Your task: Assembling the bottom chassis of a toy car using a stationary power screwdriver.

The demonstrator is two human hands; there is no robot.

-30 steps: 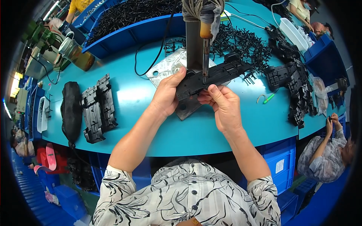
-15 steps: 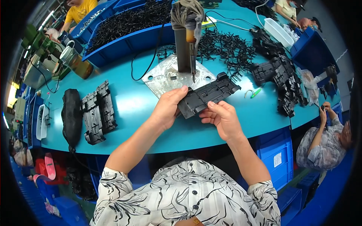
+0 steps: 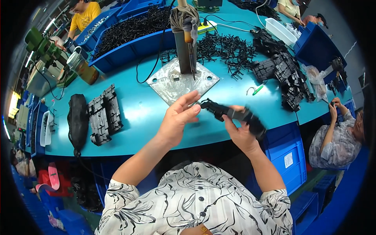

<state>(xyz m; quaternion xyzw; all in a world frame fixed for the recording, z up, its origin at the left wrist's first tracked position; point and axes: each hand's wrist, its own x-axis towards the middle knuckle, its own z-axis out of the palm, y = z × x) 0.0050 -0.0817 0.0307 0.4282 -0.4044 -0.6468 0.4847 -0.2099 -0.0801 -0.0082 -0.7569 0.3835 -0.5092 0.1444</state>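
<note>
My right hand (image 3: 242, 135) grips a black moulded plastic part (image 3: 214, 109), tilted edge-on and blurred at its right end. Close to the part's left end is my left hand (image 3: 174, 122), its fingers apart and nothing held in them. Beyond both hands stands a soldering iron (image 3: 190, 51), tip down, fixed to an upright post with cloth wound around its top. The post rises from a square metal base plate (image 3: 164, 84). Left on the bench, similar black plastic parts (image 3: 105, 115) lie beside a dark elongated bundle (image 3: 78, 121).
A blue bin (image 3: 137, 49) full of small black pieces stands at the back left. Loose black pieces (image 3: 225, 49) spread behind the post, with stacked black parts (image 3: 286, 74) to their right. A green pen-like item (image 3: 257, 90) lies nearby. A co-worker (image 3: 335, 137) sits at the right.
The black plastic part has swung from facing up to edge-on and moved right with my right hand. My left hand has let go of it and spread its fingers.
</note>
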